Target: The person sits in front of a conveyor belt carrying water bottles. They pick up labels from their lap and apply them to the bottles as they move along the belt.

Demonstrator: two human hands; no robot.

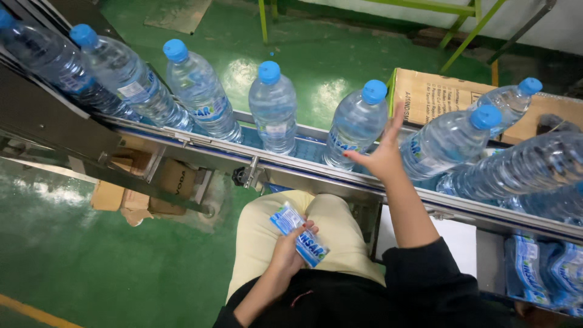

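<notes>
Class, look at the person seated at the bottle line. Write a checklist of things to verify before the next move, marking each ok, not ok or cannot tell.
1. Left hand grips the stack of labels on the lap: ok.
2. Right hand is open and raised at the conveyor, holding nothing: ok.
3. Nearest bottle stands upright with its blue cap on: ok.
4. Bottle to the right stands upright: not ok, it leans.
5. Nearest bottle already carries a label: ok, a printed band shows.
6. Conveyor moving: cannot tell.

Green floor [91,267] w/ cardboard scraps [146,188] under steel frame, brown carton [443,94] behind belt, green metal legs [467,30] at back.
</notes>
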